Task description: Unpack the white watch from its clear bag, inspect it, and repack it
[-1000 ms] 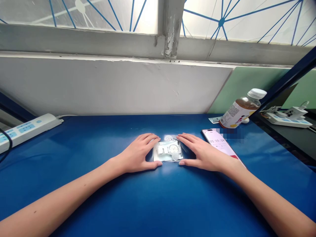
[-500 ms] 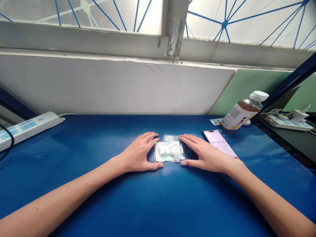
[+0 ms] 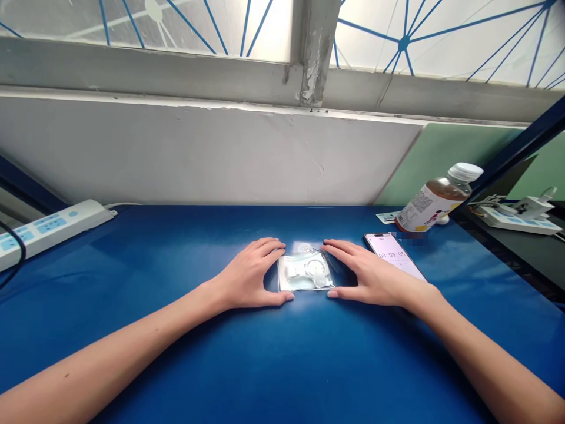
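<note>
A small clear plastic packet (image 3: 304,273) lies flat on the blue table. Inside it are pale, whitish items, one of them with a round ring shape; what they are I cannot make out. To its left rests my left hand (image 3: 251,274), thumb and fingers apart, the tips at the packet's left edge. My right hand (image 3: 366,274) frames the other side with its thumb and fingers spread, fingertips by the packet's upper right corner. Whether the fingertips touch the plastic is hard to tell. Neither hand grips anything.
Just past my right hand lies a phone (image 3: 392,254) showing a timer. Behind it, a drink bottle (image 3: 435,203) with a white cap stands tilted in view, beside a small card (image 3: 386,218). Power strips (image 3: 55,227) sit at the far left and far right.
My right hand has shifted very slightly to the right, its thumb a little farther from my left thumb. The packet looks nearly the same, and the whole view has drifted marginally.
</note>
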Available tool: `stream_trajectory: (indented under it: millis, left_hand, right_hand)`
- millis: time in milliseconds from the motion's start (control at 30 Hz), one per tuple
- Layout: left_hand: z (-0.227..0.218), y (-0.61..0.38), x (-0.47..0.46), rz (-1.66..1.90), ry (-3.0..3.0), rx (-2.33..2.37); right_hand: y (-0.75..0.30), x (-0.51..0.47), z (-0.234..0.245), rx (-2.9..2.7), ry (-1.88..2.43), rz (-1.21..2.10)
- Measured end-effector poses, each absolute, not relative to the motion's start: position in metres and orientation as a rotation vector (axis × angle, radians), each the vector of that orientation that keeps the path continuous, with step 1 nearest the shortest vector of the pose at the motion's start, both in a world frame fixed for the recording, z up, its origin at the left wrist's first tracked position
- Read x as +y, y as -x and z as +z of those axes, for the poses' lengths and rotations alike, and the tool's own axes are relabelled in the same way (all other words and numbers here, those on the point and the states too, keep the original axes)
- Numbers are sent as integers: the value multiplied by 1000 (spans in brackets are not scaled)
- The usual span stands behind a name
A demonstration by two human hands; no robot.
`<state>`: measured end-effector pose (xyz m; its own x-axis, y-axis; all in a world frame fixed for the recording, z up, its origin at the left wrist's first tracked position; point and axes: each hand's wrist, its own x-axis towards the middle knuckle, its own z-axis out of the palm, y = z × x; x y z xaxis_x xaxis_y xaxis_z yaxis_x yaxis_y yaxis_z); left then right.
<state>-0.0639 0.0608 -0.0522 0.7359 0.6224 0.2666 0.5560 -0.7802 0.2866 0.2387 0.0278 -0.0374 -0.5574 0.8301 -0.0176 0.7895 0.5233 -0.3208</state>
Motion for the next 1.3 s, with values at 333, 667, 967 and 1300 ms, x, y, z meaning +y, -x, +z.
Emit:
stream_trajectory:
  millis: [333,667,967,1300]
  left_hand:
    - [-48,65,59,465,-2724,922]
    - [-49,69,63,461,-2693,847]
    - [-48,69,58,532,-2645,868]
    - [-49,68,56,646,-2644,837]
  right_hand:
    - [-238,25,-35,-2636,1385,411]
    - [-227,23,-32,-2634,1051,258]
    - [-223,22,-35,-2184,1130,496]
    - [-216,25,-49,-2035,1224,603]
